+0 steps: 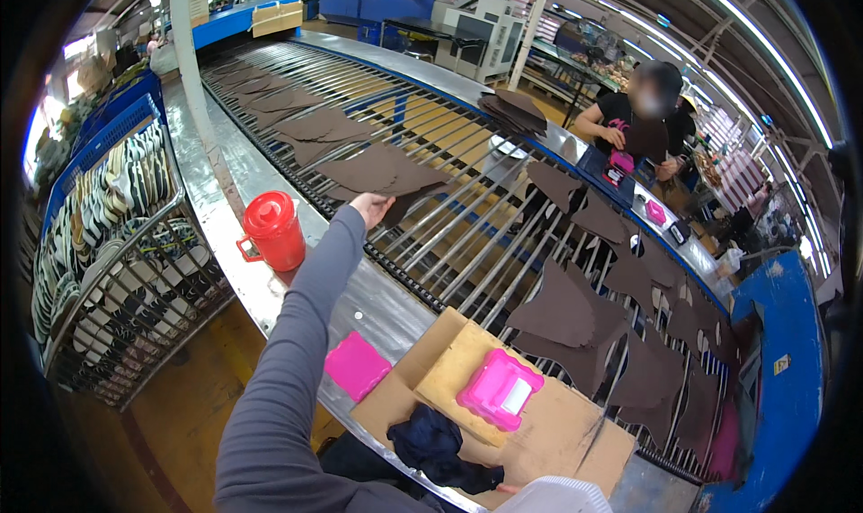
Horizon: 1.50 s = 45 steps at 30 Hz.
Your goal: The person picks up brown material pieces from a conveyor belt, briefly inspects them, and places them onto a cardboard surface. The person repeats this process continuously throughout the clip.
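Observation:
My left arm, in a grey sleeve, reaches out over the roller conveyor (pixel 431 257). At its end my left hand (pixel 371 211) is closed on the near edge of a small stack of dark brown cut sheet pieces (pixel 382 171), thumb and fingers pinching it. The stack lies on the rollers. Of my right hand (pixel 509 489) only a bit of finger shows at the lower edge, beside a crumpled dark blue cloth (pixel 440 450); the rest is hidden. A pink scalloped plastic block (pixel 503 389) with a white label rests on a yellow pad (pixel 454 369) on cardboard (pixel 575 423) before me.
A red lidded jug (pixel 272 230) and a flat pink piece (pixel 357 366) sit on the metal ledge. More brown pieces (pixel 562 306) cover the rollers at right. A co-worker (pixel 643 117) handles a piece across the conveyor. Left stands a wire cart (pixel 144 288) of shoe parts.

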Each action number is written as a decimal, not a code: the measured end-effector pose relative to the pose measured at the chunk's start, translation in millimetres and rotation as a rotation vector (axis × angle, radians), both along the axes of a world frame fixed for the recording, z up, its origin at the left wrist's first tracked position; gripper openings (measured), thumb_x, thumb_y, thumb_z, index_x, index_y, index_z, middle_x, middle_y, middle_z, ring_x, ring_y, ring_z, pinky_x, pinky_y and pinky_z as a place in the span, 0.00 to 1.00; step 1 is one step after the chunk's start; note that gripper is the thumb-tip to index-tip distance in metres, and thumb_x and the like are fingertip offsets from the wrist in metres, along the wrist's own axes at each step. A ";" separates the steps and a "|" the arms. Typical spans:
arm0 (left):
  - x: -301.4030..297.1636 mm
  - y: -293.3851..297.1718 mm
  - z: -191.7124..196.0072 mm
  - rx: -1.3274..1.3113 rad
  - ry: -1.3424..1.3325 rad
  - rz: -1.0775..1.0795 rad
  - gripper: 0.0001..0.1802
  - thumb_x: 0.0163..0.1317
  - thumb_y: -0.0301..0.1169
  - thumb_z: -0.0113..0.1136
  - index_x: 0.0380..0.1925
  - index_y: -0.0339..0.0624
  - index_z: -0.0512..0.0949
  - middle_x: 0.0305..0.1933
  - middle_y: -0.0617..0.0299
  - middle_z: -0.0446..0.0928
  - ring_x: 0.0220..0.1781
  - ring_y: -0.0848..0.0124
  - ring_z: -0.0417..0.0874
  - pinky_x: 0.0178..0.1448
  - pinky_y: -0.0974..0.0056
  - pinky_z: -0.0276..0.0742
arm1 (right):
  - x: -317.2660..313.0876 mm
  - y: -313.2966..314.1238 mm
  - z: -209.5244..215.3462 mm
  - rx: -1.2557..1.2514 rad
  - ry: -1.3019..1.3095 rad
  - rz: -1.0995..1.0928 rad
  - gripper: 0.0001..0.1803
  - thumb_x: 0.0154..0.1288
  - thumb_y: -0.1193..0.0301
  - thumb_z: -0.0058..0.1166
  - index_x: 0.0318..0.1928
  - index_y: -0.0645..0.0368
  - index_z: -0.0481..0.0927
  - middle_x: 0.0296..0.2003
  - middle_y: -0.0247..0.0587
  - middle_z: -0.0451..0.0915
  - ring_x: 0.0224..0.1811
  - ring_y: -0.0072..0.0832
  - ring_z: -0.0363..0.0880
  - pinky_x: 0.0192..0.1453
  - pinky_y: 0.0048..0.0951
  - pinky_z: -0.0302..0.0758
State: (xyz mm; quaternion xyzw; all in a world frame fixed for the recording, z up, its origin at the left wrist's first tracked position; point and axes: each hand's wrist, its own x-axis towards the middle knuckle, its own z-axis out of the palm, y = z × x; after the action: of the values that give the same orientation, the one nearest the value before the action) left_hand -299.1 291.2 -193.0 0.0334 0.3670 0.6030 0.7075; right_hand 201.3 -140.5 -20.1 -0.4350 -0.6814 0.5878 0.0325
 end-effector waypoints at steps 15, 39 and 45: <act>238.9 -329.4 246.0 0.899 0.521 -0.216 0.18 0.66 0.27 0.55 0.54 0.38 0.66 0.49 0.55 0.77 0.39 0.66 0.85 0.38 0.67 0.84 | -105.7 153.5 110.9 0.715 0.658 -0.308 0.24 0.71 0.69 0.51 0.63 0.66 0.68 0.55 0.43 0.77 0.55 0.23 0.74 0.59 0.24 0.70; 107.3 -325.7 200.7 0.903 1.258 -0.132 0.09 0.54 0.20 0.67 0.36 0.28 0.81 0.33 0.63 0.83 0.35 0.81 0.80 0.42 0.74 0.76 | -36.0 91.2 27.7 1.177 0.191 -0.297 0.19 0.58 0.82 0.57 0.51 0.63 0.74 0.36 0.52 0.80 0.37 0.43 0.81 0.41 0.32 0.77; 99.5 -321.5 184.6 0.883 1.382 -0.131 0.11 0.55 0.17 0.66 0.40 0.28 0.80 0.37 0.60 0.83 0.38 0.78 0.81 0.45 0.73 0.78 | -45.1 95.1 9.6 1.123 0.189 -0.337 0.15 0.59 0.81 0.56 0.48 0.63 0.76 0.38 0.52 0.79 0.40 0.48 0.79 0.42 0.35 0.76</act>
State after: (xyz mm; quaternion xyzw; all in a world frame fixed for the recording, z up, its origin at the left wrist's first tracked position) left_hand -199.6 -30.4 -8.4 0.6937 0.4462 0.4928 0.2772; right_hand 156.2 -45.5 -10.6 -0.3988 -0.8039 0.1602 0.4112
